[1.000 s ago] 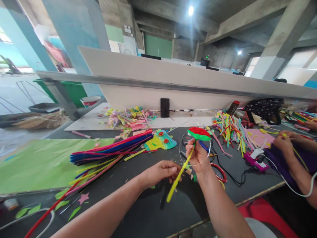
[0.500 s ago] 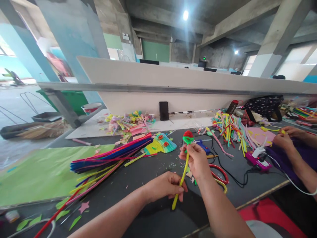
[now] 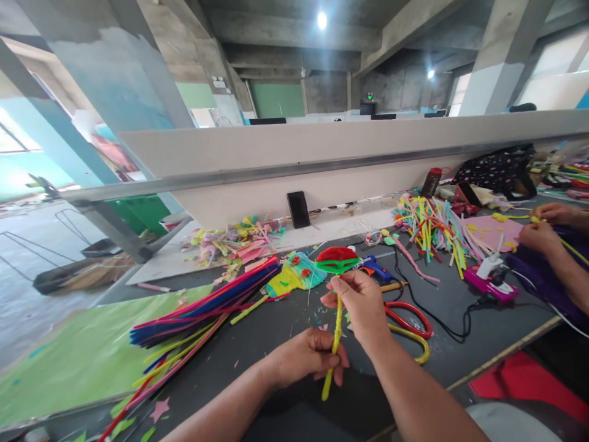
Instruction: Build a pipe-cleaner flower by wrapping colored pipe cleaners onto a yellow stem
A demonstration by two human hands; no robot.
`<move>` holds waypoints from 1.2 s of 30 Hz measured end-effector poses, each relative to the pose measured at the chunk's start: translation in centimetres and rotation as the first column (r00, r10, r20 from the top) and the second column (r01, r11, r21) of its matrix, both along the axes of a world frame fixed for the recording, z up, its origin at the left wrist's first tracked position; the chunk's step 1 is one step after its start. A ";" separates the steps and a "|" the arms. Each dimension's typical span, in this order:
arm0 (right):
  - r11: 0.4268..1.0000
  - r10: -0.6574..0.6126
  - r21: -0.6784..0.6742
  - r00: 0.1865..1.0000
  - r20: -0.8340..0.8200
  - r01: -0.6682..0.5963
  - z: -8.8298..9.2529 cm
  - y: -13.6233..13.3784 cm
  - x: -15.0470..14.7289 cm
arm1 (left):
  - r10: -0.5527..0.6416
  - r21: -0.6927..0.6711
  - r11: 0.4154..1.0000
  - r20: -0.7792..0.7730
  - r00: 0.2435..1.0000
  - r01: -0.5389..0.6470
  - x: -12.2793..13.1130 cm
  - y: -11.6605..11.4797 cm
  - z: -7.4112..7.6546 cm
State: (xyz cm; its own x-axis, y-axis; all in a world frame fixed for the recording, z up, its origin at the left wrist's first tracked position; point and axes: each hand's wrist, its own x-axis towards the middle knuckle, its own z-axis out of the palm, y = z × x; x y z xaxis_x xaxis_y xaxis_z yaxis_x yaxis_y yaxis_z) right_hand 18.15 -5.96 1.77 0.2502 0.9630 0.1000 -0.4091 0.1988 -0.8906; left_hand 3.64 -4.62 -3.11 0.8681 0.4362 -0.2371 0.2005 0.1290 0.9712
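I hold a yellow-green pipe-cleaner stem (image 3: 338, 319) topped by a red and green flower head (image 3: 336, 259). My right hand (image 3: 361, 304) is closed around the upper stem just under the head. My left hand (image 3: 308, 357) pinches the lower stem, whose end sticks out below my fingers. Both hands hover over the dark worktable (image 3: 276, 325), close to my body.
A fan of coloured pipe cleaners (image 3: 202, 307) lies left. A yellow and blue craft piece (image 3: 294, 274), blue glue gun (image 3: 375, 268), red and yellow scissors (image 3: 409, 322) and pink glue gun (image 3: 490, 282) sit nearby. Another person's hands (image 3: 545, 227) work at right. A phone (image 3: 298, 209) leans on the divider.
The view has tilted and swung slightly. My left hand slid further down the stem and closed tighter. The flower head turned and now shows as a flat red and green disc again.
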 end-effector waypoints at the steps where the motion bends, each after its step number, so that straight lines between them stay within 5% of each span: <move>1: 1.000 -0.001 0.000 1.000 0.003 0.001 0.0 0.0 0.0 | 0.001 -0.001 1.000 0.002 1.000 -0.001 0.0 0.0 0.0; 7: 1.000 0.020 0.013 0.999 -0.028 -0.020 -0.4 0.1 0.2 | -0.007 -0.028 1.000 0.012 1.000 0.008 -0.1 0.0 -0.1; 15: 0.995 0.099 0.050 0.943 -0.317 -0.088 -0.6 1.1 2.6 | -0.046 -0.054 0.997 0.106 0.993 0.052 -1.0 -0.2 0.2; 18: 0.995 0.088 -0.011 0.900 -0.426 -0.103 -0.7 1.9 3.6 | -0.013 0.028 1.000 0.098 0.995 0.010 -1.2 0.2 0.1; 20: 0.991 0.080 -0.052 0.872 -0.484 -0.120 -0.9 2.3 4.0 | 0.057 0.210 0.976 0.018 0.998 -0.060 -1.6 1.2 0.2; 21: 0.989 0.076 -0.070 0.860 -0.505 -0.129 -1.0 2.6 4.1 | 0.138 0.356 0.928 -0.056 0.989 -0.110 -2.0 2.0 0.2; 22: 0.986 0.076 -0.086 0.851 -0.520 -0.140 -1.1 2.7 4.2 | 0.299 0.542 0.817 -0.103 0.949 -0.199 -2.6 2.9 0.3; 23: 0.984 0.078 -0.097 0.844 -0.530 -0.152 -1.2 2.9 4.3 | 0.472 0.722 0.646 -0.122 0.873 -0.248 -3.2 3.9 0.3; 24: 0.981 0.084 -0.104 0.840 -0.536 -0.164 -1.3 3.1 4.3 | 0.605 0.857 0.477 -0.160 0.780 -0.194 -4.0 4.9 0.3; 25: 0.978 0.089 -0.112 0.838 -0.538 -0.176 -1.4 3.2 4.3 | 0.704 0.926 0.371 -0.236 0.670 -0.064 -4.9 5.8 0.3; 30: 0.970 0.103 -0.138 0.854 -0.510 -0.200 -1.9 3.4 4.0 | 0.875 0.965 0.248 -0.259 0.409 0.082 -7.7 8.0 -0.2; 33: 0.971 0.110 -0.134 0.866 -0.488 -0.199 -2.1 3.4 3.8 | 0.904 0.969 0.213 -0.245 0.351 0.126 -8.0 8.4 -0.8; 36: 0.970 0.139 -0.113 0.868 -0.476 -0.218 -2.2 3.4 3.6 | 0.905 0.963 0.245 -0.269 0.328 0.114 -8.2 8.8 -1.2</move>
